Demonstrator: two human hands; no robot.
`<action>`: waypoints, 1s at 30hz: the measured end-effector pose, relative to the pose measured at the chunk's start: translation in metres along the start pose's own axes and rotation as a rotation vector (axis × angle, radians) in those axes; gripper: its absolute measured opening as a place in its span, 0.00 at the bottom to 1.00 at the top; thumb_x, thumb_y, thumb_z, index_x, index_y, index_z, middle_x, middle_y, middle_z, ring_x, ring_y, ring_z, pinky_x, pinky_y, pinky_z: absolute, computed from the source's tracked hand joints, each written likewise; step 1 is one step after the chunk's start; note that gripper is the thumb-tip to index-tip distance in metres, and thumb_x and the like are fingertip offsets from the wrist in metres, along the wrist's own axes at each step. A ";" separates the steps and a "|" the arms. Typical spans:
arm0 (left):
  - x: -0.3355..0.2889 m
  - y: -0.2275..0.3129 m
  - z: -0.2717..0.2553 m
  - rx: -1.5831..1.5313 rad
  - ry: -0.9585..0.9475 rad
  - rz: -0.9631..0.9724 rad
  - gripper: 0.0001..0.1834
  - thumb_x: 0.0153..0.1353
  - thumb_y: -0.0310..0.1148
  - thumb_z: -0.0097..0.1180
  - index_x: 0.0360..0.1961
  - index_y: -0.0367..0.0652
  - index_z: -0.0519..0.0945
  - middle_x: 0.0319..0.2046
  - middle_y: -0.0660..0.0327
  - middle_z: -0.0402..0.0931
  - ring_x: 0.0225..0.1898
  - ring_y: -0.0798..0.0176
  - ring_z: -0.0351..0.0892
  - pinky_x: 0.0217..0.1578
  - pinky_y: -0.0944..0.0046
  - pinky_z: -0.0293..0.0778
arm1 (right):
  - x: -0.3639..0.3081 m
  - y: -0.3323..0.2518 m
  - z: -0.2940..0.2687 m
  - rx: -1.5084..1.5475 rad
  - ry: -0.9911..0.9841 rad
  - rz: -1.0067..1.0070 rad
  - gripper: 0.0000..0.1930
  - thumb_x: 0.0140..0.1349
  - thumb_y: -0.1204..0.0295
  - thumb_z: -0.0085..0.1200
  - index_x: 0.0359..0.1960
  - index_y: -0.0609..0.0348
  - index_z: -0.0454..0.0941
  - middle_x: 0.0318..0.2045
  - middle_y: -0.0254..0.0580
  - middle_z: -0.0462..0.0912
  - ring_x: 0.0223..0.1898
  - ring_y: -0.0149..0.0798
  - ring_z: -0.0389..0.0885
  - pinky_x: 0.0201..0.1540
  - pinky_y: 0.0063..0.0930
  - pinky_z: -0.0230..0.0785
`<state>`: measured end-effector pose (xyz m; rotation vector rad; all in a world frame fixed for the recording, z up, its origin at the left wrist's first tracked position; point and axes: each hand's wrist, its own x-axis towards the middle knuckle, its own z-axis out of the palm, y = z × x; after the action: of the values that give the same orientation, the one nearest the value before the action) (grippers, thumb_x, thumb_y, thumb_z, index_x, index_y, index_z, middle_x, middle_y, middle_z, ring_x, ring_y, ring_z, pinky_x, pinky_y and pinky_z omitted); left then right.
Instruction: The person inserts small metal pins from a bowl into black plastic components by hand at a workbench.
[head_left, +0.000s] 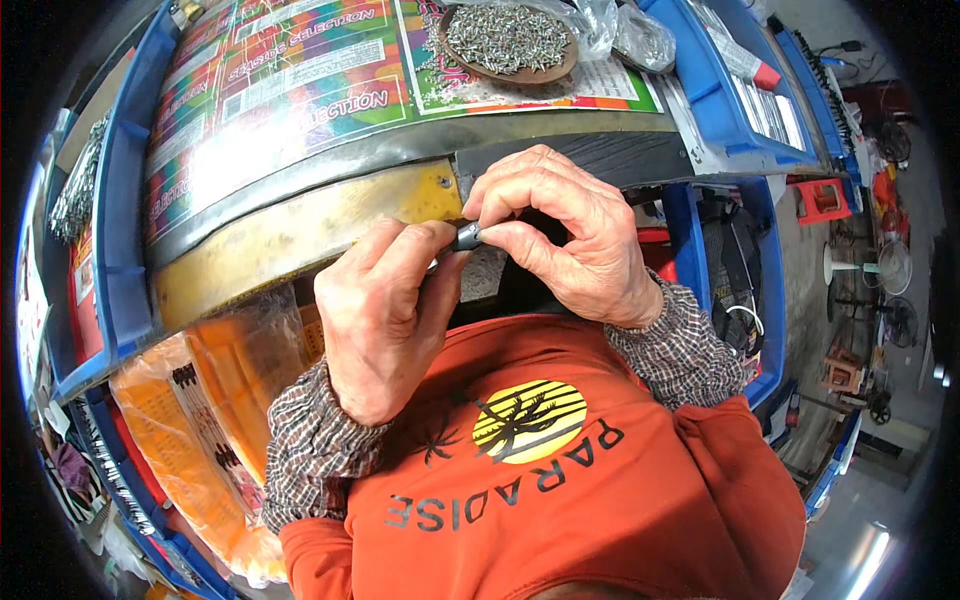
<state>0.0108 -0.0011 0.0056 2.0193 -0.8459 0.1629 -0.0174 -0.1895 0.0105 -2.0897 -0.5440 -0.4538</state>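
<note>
Between my two hands, just off the bench's front edge, is a small dark grey cylindrical piece (467, 236). The fingertips of my left hand (385, 300) pinch its left end. From the other side, my right hand (570, 235) closes thumb and fingers on its right end. My fingers cover most of the piece, so its exact kind does not show. Farther off on the bench, a round brown dish (560, 76) is heaped with small silvery metal pins or screws (505, 40).
A brass-coloured strip (300, 245) runs along the bench front, beside colourful printed sheets (310, 70). Blue bins stand at left (125, 200) and right (715, 80). Orange packages in clear plastic (200, 400) lie below left. A blue drawer (765, 290) holds black items at right.
</note>
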 end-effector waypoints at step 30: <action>0.022 -0.014 -0.010 0.226 0.018 0.151 0.11 0.46 0.23 0.63 0.33 0.41 0.76 0.23 0.57 0.70 0.24 0.53 0.74 0.24 0.57 0.70 | 0.000 0.012 -0.004 -0.298 0.222 -0.203 0.11 0.47 0.81 0.63 0.34 0.61 0.78 0.35 0.43 0.81 0.35 0.44 0.81 0.38 0.33 0.75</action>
<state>0.0382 0.0003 0.0113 2.1578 -1.0070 0.3761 -0.0114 -0.1988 0.0041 -2.2349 -0.5871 -0.9204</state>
